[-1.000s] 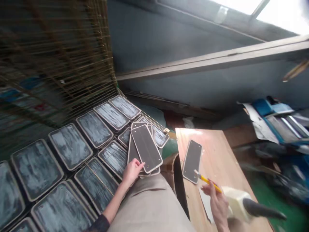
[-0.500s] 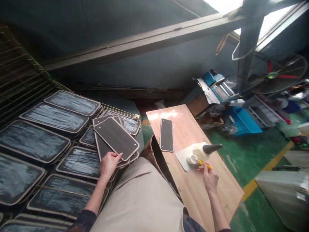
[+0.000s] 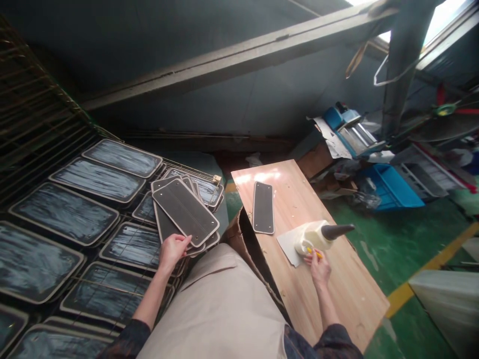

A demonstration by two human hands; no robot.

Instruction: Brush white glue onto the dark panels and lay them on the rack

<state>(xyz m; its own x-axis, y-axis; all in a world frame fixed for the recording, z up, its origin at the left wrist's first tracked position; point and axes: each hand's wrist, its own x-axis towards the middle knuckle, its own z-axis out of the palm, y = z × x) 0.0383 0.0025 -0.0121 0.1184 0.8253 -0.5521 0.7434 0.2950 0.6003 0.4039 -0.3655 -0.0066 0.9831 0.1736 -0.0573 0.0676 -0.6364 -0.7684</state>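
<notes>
My left hand (image 3: 174,252) pinches the near edge of a dark rounded panel (image 3: 186,212) with pale edging and small corner holes. That panel lies on top of a fanned stack of similar ones. In my right hand (image 3: 319,269) is a thin yellow-handled brush (image 3: 316,253), its tip down inside a small whitish cup (image 3: 301,245), so the bristles are hidden. Beside the cup a cream bottle with a dark cone nozzle (image 3: 337,231) lies tilted on a white sheet (image 3: 286,245). Another dark panel (image 3: 263,207) rests alone on the wooden board (image 3: 299,194).
Several panels smeared with a whitish coating (image 3: 63,214) cover the wire rack (image 3: 41,89) on my left. A blue bin (image 3: 396,187) and a blue machine with rollers (image 3: 352,124) stand beyond the board. A fan (image 3: 445,109) is at the far right.
The brush has gone lower into the cup as my right hand shifted slightly left relative to the board. My left hand keeps its hold on the panel. The whole view has swung a little.
</notes>
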